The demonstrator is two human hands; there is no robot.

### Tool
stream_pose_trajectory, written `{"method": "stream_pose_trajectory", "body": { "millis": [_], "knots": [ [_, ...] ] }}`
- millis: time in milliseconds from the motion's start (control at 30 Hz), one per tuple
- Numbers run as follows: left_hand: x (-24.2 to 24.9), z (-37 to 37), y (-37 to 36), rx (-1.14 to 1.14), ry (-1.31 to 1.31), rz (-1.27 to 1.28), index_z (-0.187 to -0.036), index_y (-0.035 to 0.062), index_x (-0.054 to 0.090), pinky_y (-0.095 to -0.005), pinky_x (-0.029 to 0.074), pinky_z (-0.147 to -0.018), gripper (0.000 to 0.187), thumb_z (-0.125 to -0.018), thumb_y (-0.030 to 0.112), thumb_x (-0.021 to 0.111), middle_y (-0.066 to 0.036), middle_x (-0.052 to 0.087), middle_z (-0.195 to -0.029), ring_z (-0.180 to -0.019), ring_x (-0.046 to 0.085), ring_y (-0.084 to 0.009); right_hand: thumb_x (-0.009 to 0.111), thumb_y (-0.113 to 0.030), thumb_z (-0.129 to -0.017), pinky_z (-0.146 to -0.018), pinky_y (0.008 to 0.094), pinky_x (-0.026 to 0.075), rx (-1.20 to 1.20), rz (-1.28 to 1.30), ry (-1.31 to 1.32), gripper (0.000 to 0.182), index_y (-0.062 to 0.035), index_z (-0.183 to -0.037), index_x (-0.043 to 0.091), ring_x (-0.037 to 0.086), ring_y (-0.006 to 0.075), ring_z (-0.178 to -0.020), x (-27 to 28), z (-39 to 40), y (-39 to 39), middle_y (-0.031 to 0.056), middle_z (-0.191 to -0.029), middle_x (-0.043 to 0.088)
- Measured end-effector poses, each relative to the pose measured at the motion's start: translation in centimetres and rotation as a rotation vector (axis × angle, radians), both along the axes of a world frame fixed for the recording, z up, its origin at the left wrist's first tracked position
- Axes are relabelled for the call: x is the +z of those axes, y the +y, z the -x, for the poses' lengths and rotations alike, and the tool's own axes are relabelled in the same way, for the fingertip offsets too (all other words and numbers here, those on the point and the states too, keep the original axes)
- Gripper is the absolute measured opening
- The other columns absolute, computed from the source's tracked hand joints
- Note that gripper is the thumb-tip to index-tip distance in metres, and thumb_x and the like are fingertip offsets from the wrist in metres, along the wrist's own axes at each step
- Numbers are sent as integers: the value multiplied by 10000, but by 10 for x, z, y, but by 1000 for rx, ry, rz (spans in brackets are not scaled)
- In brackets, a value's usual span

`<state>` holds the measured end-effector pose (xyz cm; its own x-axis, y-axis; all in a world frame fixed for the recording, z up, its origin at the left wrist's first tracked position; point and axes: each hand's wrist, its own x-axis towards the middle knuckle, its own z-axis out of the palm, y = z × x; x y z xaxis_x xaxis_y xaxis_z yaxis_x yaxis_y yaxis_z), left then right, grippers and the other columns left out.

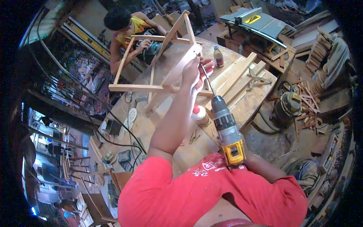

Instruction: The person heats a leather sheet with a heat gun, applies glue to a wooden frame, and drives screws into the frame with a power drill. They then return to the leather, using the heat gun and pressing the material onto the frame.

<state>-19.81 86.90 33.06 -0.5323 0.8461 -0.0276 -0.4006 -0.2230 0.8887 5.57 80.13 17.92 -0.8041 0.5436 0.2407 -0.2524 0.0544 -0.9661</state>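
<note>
A yellow and grey power drill [228, 132] points away from me, its long thin bit [208, 81] reaching up to my left hand. My right hand [245, 154] is almost wholly hidden behind the drill body, at its grip. Up at a joint of a light wooden frame [136, 88], my left hand [193, 72] has thumb and fingertips pinched by the bit's tip, the other fingers curling to the right. Glare hides what the pinch holds. The frame stands tilted on the workbench [170, 153].
Across the bench a person [126, 38] has a hand at the frame. A bottle [218, 56], wood boards [238, 77], a red-capped glue bottle [200, 115] and loose screws [194, 137] lie about. Black cables [123, 125] cross at left. A table saw [257, 22] stands behind.
</note>
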Motion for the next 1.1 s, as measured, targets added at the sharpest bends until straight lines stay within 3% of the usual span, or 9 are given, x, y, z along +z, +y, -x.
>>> {"method": "stream_pose_trajectory", "body": {
  "millis": [67,200,267,533,633,733,800,900,1100],
  "knots": [
    [-2,11,4,-16,10,0,-1035,14,454,-364,530,-726,237,-975,223,358,-184,609,-989,-808,640,-258,351,-381,-972,-624,297,526,306,980,86,360,-90,-1116,505,602,160,-715,17,8,-2,59,-899,596],
    [1,22,7,-28,20,17,-1040,-3,463,-354,540,-727,243,-969,214,379,-189,616,-977,-821,641,-252,339,-455,-958,-615,290,525,182,717,-48,440,-80,-1124,498,607,171,-716,43,22,-10,68,-898,602],
    [2,28,10,-54,28,58,-1042,-5,458,-353,542,-726,239,-965,212,396,-191,616,-976,-820,642,-248,324,-483,-953,-602,289,525,148,1077,6,471,-78,-1120,497,608,175,-706,64,23,-17,70,-885,605],
    [2,34,13,-70,67,84,-1038,-3,454,-361,546,-713,244,-962,225,407,-201,616,-969,-805,645,-256,322,-494,-950,-600,278,524,53,520,-17,459,-103,-1106,505,609,160,-700,49,32,-25,53,-862,610],
    [4,39,15,-90,97,113,-1042,-4,451,-356,548,-706,253,-963,232,410,-205,613,-975,-804,646,-258,349,-461,-951,-596,272,523,171,1093,-59,419,-104,-1098,511,613,153,-700,84,27,-19,52,-853,612],
    [16,49,10,-114,147,217,-1039,-11,468,-322,534,-698,268,-964,241,412,-206,628,-925,-789,641,-252,362,-454,-948,-595,276,524,136,781,-107,411,-102,-1090,519,616,151,-701,82,32,-18,53,-856,617],
    [10,90,14,-21,601,337,-930,-5,536,-304,504,-613,341,-955,316,427,-157,632,-761,-683,625,-219,363,-466,-943,-585,277,524,91,522,-36,422,-100,-1074,525,616,151,-688,78,36,-18,52,-849,620],
    [0,143,49,668,1442,396,-739,50,586,-283,412,-464,453,-902,463,498,-17,559,-604,-516,529,-128,369,-411,-954,-582,267,522,228,930,-22,359,-100,-1052,521,614,142,-678,91,35,-19,41,-832,617],
    [41,119,66,-140,615,554,-762,106,591,-248,370,-452,347,-924,390,477,13,516,-586,-479,476,-115,422,-291,-945,-623,262,524,276,919,83,259,-76,-1055,515,615,132,-739,73,44,-21,52,-879,613]
  ]
}}
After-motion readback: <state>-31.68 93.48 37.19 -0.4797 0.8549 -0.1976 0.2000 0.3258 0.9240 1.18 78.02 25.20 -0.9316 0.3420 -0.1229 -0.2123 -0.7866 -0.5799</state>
